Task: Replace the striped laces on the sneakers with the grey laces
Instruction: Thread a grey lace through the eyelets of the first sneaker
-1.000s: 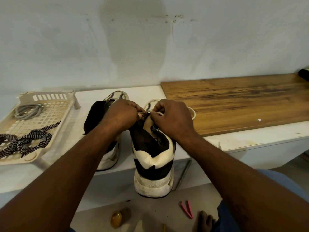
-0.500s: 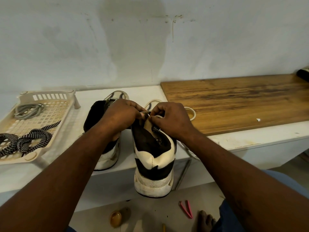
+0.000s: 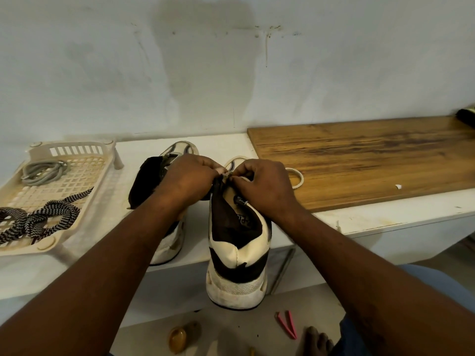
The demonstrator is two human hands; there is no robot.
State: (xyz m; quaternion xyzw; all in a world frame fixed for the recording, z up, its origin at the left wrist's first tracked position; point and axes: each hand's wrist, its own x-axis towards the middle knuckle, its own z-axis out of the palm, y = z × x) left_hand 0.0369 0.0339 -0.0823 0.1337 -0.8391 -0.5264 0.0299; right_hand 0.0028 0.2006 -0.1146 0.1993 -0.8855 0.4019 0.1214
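the black-and-cream sneaker overhangs the edge of the white desk, heel toward the camera. the left hand and right hand, fingers curled and fingertips meeting, pinch its upper at the tongue. coiled grey laces and black-and-white striped laces lie in the beige plastic tray.

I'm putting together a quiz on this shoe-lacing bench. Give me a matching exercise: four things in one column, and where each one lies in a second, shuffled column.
Things
1. striped laces
2. grey laces
3. wooden board
4. pink tool

Places
A. on the floor
B. far end of the tray
C. right part of the shelf
D. near end of the tray

Pairs: 1-D, 2-B, 3-C, 4-A
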